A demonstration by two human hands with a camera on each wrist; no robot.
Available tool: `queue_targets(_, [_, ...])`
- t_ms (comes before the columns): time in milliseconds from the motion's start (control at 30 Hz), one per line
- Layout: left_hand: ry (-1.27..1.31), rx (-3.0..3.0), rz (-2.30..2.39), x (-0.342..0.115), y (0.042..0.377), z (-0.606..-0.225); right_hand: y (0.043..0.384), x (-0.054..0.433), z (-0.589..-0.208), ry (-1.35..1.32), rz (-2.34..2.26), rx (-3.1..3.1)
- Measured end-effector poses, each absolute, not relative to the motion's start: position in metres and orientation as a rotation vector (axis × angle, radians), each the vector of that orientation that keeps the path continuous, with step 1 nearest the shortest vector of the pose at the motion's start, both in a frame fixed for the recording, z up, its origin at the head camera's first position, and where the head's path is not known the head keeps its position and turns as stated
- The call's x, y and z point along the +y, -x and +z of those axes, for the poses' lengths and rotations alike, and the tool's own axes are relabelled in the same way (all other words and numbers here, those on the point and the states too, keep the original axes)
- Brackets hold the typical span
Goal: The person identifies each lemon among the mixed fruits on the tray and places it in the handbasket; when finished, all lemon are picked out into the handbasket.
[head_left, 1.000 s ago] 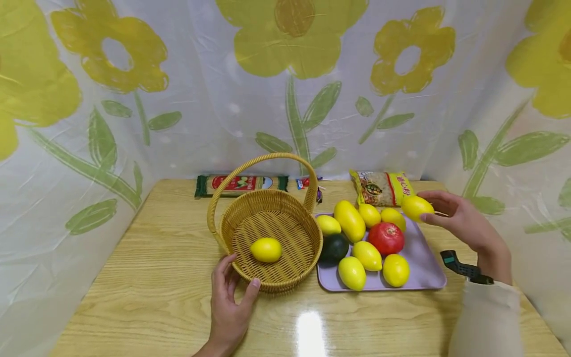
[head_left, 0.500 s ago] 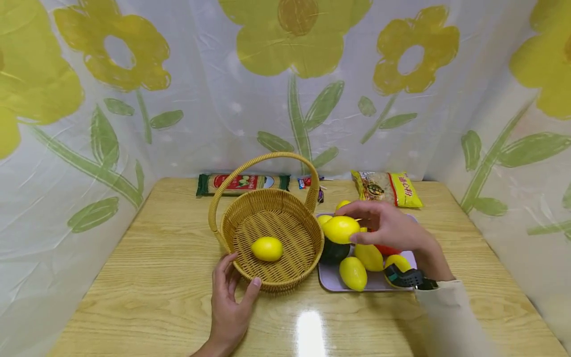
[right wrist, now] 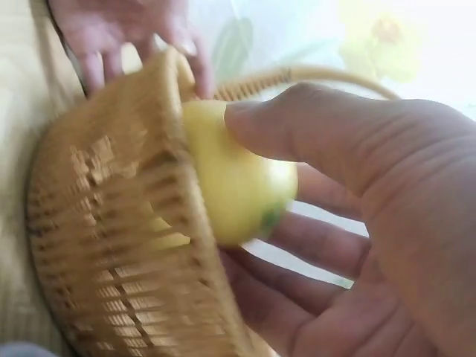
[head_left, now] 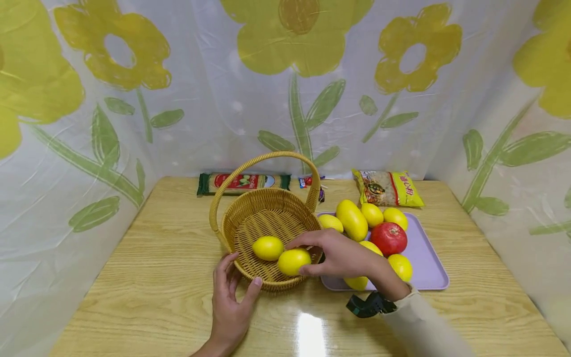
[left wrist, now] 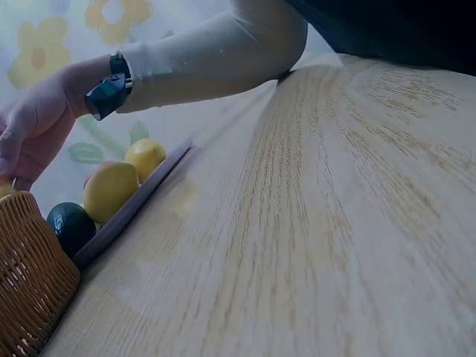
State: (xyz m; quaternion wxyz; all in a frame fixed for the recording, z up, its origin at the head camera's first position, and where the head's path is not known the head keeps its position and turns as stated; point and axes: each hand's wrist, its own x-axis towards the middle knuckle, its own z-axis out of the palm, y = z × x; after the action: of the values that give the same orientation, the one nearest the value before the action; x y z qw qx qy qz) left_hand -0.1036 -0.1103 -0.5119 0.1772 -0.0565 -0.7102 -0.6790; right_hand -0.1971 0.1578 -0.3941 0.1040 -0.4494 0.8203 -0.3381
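Observation:
My right hand point(head_left: 332, 253) holds a lemon point(head_left: 294, 262) between thumb and fingers, low over the right part of the wicker basket point(head_left: 285, 198). Another lemon point(head_left: 267, 248) lies on the basket floor, just left of the held one. With its fingers curved at the basket's near-left rim, my left hand point(head_left: 234, 302) grips the basket. The right wrist view has the held lemon point(right wrist: 230, 178) just inside the rim, with green at its end. A purple tray point(head_left: 428, 258) on the right bears several yellow fruits and a red pomegranate point(head_left: 389, 238).
A dark green fruit point(left wrist: 71, 227) on the tray shows in the left wrist view. Behind the basket lie a noodle pack point(head_left: 243, 182) and small wrapped sweets point(head_left: 305, 182). A yellow-ended food bag point(head_left: 388, 188) lies behind the tray. The basket's tall handle point(head_left: 267, 157) arches over it.
Carrying the lemon, my right hand has moved left from beyond the tray's right side, across the tray, and down into the basket. My left hand stays at the rim.

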Motion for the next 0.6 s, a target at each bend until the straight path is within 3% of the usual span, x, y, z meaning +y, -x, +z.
queue_targets(267, [0.157, -2.009, -1.927, -0.11, 0.103, -0.512, 0.198, 0.172, -0.386, 1.234, -1.154, 2.316])
queue_targets(600, [0.155, -2.004, -1.929, -0.11, 0.104, -0.511, 0.224, 0.298, -0.365, 1.101, -1.596, 2.4])
